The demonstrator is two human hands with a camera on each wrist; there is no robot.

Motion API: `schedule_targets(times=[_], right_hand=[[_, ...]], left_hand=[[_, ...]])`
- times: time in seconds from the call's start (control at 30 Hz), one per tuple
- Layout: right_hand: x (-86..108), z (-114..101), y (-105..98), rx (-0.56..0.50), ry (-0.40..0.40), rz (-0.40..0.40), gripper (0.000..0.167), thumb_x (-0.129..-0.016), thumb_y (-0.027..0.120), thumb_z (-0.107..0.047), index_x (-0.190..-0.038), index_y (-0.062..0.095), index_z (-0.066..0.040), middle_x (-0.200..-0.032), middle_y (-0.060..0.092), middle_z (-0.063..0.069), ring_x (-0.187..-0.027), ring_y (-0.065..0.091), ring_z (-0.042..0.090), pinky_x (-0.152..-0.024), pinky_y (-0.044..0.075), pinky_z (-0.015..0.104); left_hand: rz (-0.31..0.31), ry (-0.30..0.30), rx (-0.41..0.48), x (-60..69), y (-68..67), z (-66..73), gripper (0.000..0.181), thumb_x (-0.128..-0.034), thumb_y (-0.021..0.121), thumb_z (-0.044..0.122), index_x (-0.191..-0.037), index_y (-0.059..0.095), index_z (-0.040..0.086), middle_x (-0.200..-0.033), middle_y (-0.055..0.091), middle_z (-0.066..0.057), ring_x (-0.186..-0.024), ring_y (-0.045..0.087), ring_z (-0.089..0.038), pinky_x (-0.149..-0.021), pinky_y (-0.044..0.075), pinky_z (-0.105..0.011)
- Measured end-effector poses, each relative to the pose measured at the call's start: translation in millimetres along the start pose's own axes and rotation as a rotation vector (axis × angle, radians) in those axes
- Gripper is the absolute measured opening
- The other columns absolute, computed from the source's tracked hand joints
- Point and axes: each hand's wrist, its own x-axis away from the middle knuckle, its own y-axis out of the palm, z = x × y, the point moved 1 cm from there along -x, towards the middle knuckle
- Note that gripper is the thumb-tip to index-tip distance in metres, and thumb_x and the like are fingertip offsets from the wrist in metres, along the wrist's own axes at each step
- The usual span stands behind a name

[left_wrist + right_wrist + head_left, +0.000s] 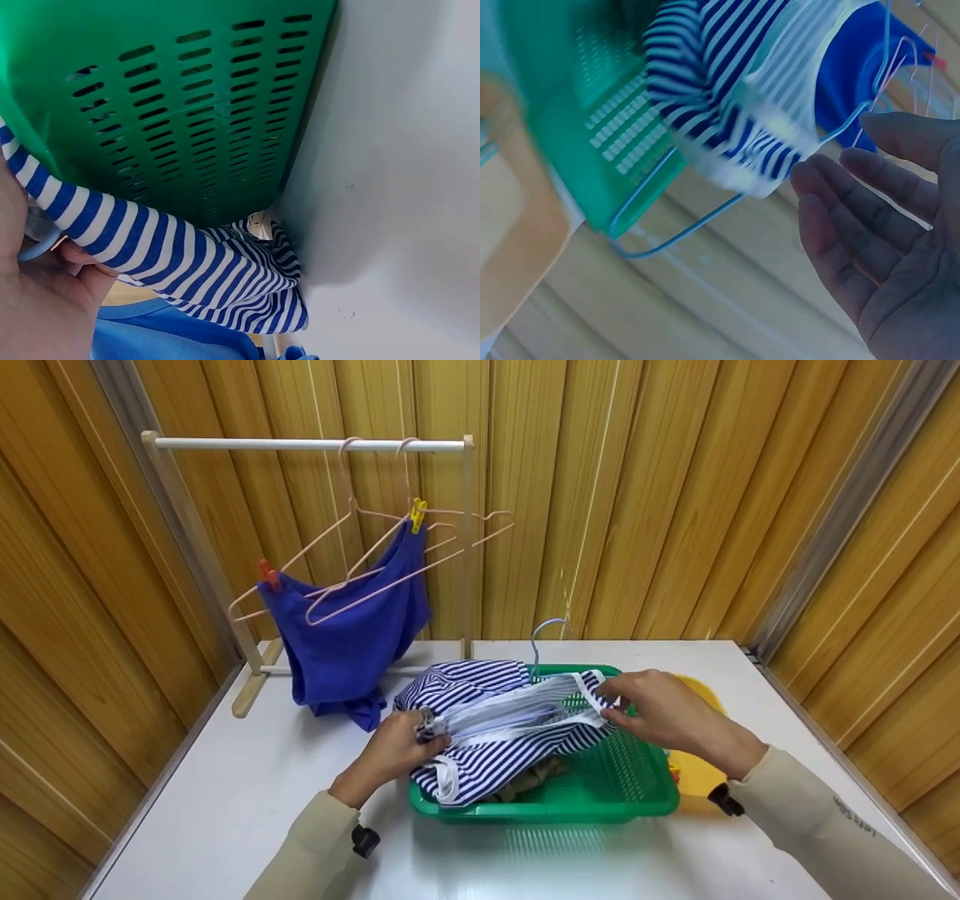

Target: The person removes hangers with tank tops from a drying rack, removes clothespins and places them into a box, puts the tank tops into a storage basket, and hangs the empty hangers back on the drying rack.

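A navy-and-white striped sleeveless top (pixel 495 765) with white trim lies across the left part of a green basket (pixel 645 787). My left hand (pixel 401 746) grips its left edge; in the left wrist view a light-blue piece (pixel 41 247) shows within the curled fingers. A light-blue hanger has its hook (pixel 551 621) standing up behind the top. In the right wrist view the hanger's end (pixel 682 236) sticks out past the white trim. My right hand (pixel 667 712) is at the top's right edge, thumb and fingers parted, fingertips by the trim (pixel 757 180).
At the back left stands a rack with a white bar (pixel 262 444). Pink hangers (pixel 330 540) hang there, with a blue garment (pixel 352 637) held by a red clip (pixel 268 574) and a yellow clip (pixel 418 515). Brown cloth (pixel 532 780) lies in the basket; a yellow tray (pixel 701 787) stands right.
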Motion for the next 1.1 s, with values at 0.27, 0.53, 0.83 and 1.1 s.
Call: schedule_targets(times=[0.27,0.53,0.83,1.1], right_hand=[[-26.6,-43.6,4.9,-0.052,-0.11,0.035,0.024,-0.09,0.071,-0.025,-0.113,0.072,-0.016,-0.107,0.074,0.001,-0.091,0.071,0.017,-0.08,0.058,0.032],[-55.3,-81.7,23.2,-0.088,-0.165,0.038,0.028,-0.092,0.069,-0.027,-0.118,0.068,-0.017,-0.114,0.07,0.002,-0.1,0.069,0.02,-0.088,0.057,0.036],[-84.6,-115.3,40.4,-0.093,-0.181,0.011,0.046,-0.092,0.069,-0.031,-0.134,0.058,-0.018,-0.135,0.061,0.003,-0.126,0.058,0.023,-0.105,0.047,0.042],[-102.8,-127.9,60.3,-0.059,-0.247,0.01,0.053,-0.091,0.07,-0.027,-0.139,0.053,-0.013,-0.136,0.059,0.006,-0.126,0.057,0.023,-0.106,0.046,0.039]], left_hand=[[0.0,0.01,0.0,0.7,2.3,0.3,0.028,-0.0824,0.076,0.024,-0.071,0.054,0.01,-0.067,0.044,0.008,-0.062,0.04,-0.01,-0.056,0.034,-0.023],[0.003,0.024,-0.031,-2.6,1.3,2.2,0.027,-0.0823,0.075,0.024,-0.071,0.056,0.01,-0.067,0.048,0.007,-0.062,0.041,-0.01,-0.056,0.034,-0.025],[-0.01,0.025,-0.035,-4.8,0.8,2.5,0.02,-0.0821,0.074,0.021,-0.075,0.061,0.009,-0.068,0.055,0.005,-0.062,0.045,-0.008,-0.058,0.038,-0.025],[0.014,0.032,-0.057,-3.2,1.8,2.3,0.024,-0.0828,0.075,0.025,-0.073,0.059,0.009,-0.067,0.054,0.005,-0.062,0.043,-0.009,-0.057,0.038,-0.026]])
